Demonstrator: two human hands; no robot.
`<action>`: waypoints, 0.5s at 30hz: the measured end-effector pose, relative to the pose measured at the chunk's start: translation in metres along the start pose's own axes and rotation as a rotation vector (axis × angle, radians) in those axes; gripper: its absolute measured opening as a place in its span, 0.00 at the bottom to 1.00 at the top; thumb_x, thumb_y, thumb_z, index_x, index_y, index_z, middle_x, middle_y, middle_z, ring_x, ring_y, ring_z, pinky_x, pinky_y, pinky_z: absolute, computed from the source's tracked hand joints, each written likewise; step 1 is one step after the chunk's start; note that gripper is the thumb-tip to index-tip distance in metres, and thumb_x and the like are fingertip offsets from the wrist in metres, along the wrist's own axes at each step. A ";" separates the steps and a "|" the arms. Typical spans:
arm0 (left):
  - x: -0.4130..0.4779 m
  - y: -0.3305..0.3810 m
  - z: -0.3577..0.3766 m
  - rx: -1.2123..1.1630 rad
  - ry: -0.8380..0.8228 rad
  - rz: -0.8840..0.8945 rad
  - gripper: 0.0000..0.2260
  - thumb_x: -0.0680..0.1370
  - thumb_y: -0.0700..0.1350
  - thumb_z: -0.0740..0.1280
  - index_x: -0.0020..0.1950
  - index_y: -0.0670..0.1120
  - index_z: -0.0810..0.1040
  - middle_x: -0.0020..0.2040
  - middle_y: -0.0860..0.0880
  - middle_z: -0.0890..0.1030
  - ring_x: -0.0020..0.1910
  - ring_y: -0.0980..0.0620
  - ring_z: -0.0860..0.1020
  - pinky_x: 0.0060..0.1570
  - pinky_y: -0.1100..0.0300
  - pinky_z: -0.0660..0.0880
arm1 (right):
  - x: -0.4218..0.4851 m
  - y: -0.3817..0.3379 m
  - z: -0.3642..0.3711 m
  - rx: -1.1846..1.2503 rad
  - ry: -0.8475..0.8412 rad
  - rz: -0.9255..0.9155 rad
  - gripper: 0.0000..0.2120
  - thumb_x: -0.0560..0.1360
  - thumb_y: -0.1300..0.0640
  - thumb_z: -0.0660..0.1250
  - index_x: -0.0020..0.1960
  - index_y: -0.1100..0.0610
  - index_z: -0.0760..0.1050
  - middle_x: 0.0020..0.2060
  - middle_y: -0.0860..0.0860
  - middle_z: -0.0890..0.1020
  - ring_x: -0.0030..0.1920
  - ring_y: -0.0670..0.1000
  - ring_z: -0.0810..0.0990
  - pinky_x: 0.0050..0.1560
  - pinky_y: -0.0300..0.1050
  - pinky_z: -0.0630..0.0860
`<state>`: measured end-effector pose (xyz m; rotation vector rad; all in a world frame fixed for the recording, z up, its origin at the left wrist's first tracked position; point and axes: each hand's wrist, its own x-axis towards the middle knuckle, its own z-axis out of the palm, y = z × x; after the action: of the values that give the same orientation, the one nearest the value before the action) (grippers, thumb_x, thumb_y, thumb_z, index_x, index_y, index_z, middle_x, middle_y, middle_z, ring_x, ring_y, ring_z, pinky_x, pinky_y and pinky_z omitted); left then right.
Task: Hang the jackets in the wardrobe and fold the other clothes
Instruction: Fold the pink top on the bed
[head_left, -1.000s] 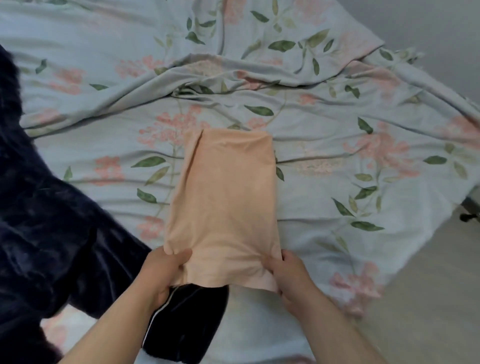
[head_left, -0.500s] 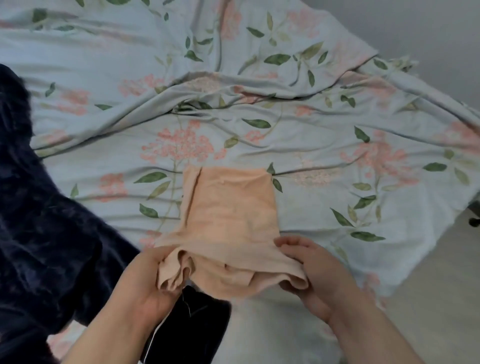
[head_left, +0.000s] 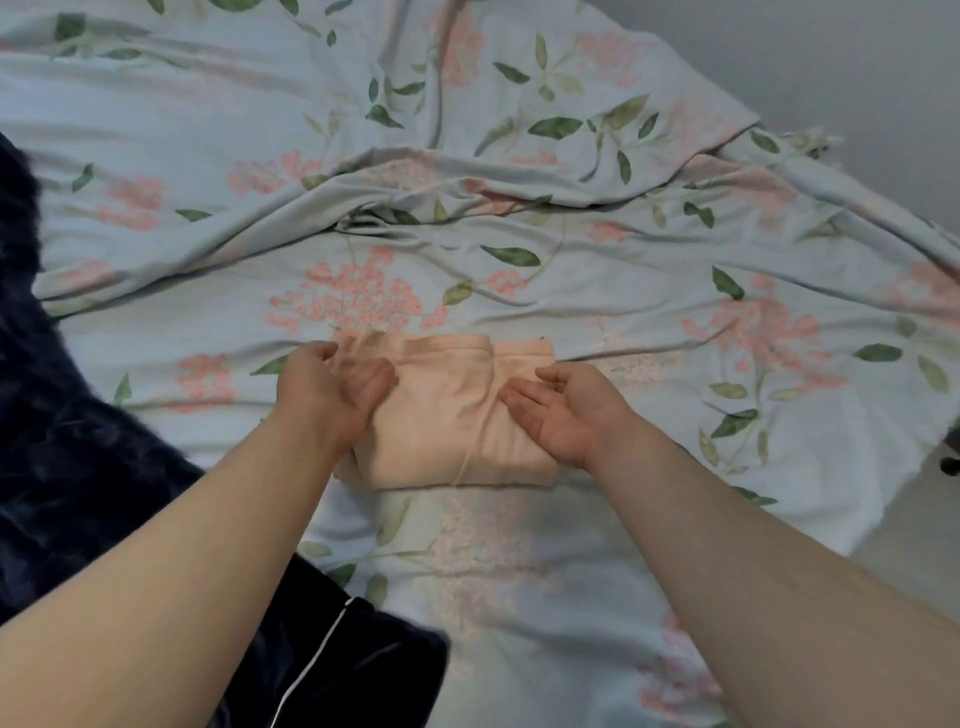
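Garment (head_left: 457, 415) lies mid-frame on a rumpled, floral-sheeted bed (head_left: 649, 312), with a grey wall (head_left: 883, 78) in the upper right. It is peach and folded into a thick rectangle. The left grip (head_left: 332, 389) sits on its upper left corner, too blurred to tell whether it pinches. The right grip (head_left: 566, 405) is spread, fingers straight, against its right side. Dark clothes (head_left: 78, 467) fill the left edge.

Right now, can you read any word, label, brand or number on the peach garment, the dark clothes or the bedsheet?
None readable.
On the folded peach garment: no tag or print showing.
On the floral bedsheet: only flowers and leaves.
On the dark garment: a white piping line, no lettering.
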<state>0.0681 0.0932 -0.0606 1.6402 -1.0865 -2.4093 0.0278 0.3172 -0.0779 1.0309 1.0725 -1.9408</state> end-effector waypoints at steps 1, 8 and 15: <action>0.003 -0.003 -0.008 0.109 0.063 0.157 0.13 0.78 0.41 0.62 0.62 0.41 0.74 0.50 0.44 0.81 0.49 0.45 0.81 0.45 0.53 0.80 | 0.002 0.002 -0.002 -0.055 0.054 -0.056 0.07 0.79 0.63 0.60 0.53 0.67 0.73 0.49 0.59 0.80 0.41 0.55 0.81 0.27 0.41 0.79; 0.014 -0.041 -0.051 0.729 -0.008 0.068 0.31 0.68 0.56 0.78 0.65 0.41 0.75 0.60 0.45 0.80 0.55 0.42 0.79 0.52 0.48 0.79 | 0.020 0.032 -0.032 -0.748 0.263 -0.293 0.14 0.70 0.46 0.75 0.46 0.56 0.79 0.45 0.51 0.84 0.46 0.54 0.83 0.50 0.51 0.81; 0.022 -0.025 -0.055 0.573 -0.182 -0.113 0.30 0.67 0.49 0.80 0.65 0.44 0.76 0.54 0.45 0.84 0.52 0.42 0.83 0.46 0.51 0.81 | 0.006 0.038 -0.017 -0.533 0.107 -0.172 0.15 0.75 0.57 0.73 0.60 0.58 0.78 0.49 0.55 0.86 0.48 0.56 0.85 0.45 0.48 0.82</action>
<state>0.1120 0.0746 -0.1034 1.6649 -1.9061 -2.5047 0.0623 0.3147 -0.1022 0.7661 1.6696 -1.5975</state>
